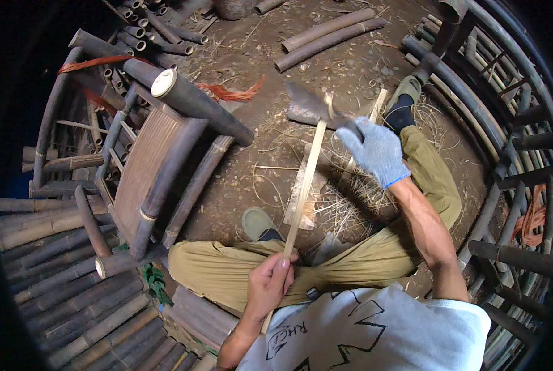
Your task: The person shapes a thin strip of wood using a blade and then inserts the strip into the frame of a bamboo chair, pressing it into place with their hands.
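Note:
My bare left hand (269, 281) is closed round the near end of a long pale bamboo strip (305, 185). The strip slants up and away from my lap, and its tail passes below the hand. A grey knit glove with a blue cuff covers my right hand (375, 150), which is closed on a broad-bladed knife like a cleaver; its handle is mostly hidden. The knife's dark blade (306, 106) lies across the far end of the strip, touching it or very close. A thin curl of bamboo (331, 105) rises beside the blade.
Shavings (350, 207) and a flat piece of wood (301, 207) lie on the dirt floor between my feet. Left stands a bamboo chair frame (193, 102); right, a bamboo rack (517, 148). Two bamboo pieces (329, 40) lie ahead, and cut poles (85, 297) at lower left.

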`<state>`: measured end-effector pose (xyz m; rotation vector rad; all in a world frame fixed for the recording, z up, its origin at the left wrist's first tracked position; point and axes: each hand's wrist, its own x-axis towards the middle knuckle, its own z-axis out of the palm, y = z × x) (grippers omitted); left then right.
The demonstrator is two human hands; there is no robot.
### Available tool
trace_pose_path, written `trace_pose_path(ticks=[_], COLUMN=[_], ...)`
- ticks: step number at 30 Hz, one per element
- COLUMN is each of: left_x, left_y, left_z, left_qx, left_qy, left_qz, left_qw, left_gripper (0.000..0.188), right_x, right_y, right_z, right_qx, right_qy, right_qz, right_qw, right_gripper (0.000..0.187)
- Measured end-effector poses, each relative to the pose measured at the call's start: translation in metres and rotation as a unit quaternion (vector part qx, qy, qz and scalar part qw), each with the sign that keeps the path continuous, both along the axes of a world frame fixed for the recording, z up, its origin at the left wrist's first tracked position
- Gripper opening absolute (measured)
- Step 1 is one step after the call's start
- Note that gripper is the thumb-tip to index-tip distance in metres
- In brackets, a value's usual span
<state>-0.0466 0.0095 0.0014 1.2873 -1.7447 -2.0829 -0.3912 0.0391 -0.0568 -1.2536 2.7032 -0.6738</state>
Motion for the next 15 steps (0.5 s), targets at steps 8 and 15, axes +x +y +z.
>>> trace_pose_path(ticks=[8, 15], left_x=[-0.022, -0.076], left_y=[-0.03, -0.069], left_z=[-0.004, -0.013], left_qx=[0.037, 0.087], left_qy=[0.071, 0.102], left_qz=[0.089, 0.013], left_qw=[0.993, 0.991], left_gripper=[0.035, 0.032], right_x=[-0.01, 0.093], right_y=[0.003, 0.012], right_z=[0.023, 0.027], right_qx=[-0.073, -0.077], right_qy=[-0.097, -0.108], right_qz=[0.015, 0.19], right_qw=[0.992, 0.973], right_gripper=[0.038, 0.052])
